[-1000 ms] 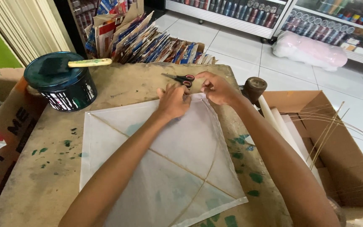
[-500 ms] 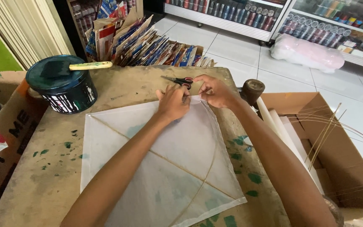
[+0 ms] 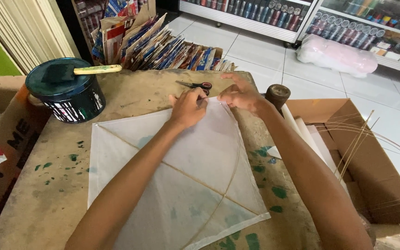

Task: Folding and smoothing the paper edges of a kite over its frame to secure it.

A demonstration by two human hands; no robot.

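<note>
A white paper kite [image 3: 172,185] lay flat in the middle of the desk [image 3: 130,95], its top corner pointing at the far edge. The left hand [image 3: 187,107] and the right hand [image 3: 241,95] both pinched that top corner. Scissors [image 3: 195,85] lay just past the hands, and a dark paint can [image 3: 66,95] stood near the far left corner.

The kite [image 3: 177,185] was thin, translucent white paper, matt and faintly creased, braced with slender pale wooden sticks. Beneath it the table [image 3: 47,199] had a rough, dull brown surface blotched with green paint. The scissors [image 3: 195,85] showed dark metal blades and red plastic handles. The paint can [image 3: 68,99] looked glossy and paint-streaked, and the open box [image 3: 371,176] was plain matt cardboard
</note>
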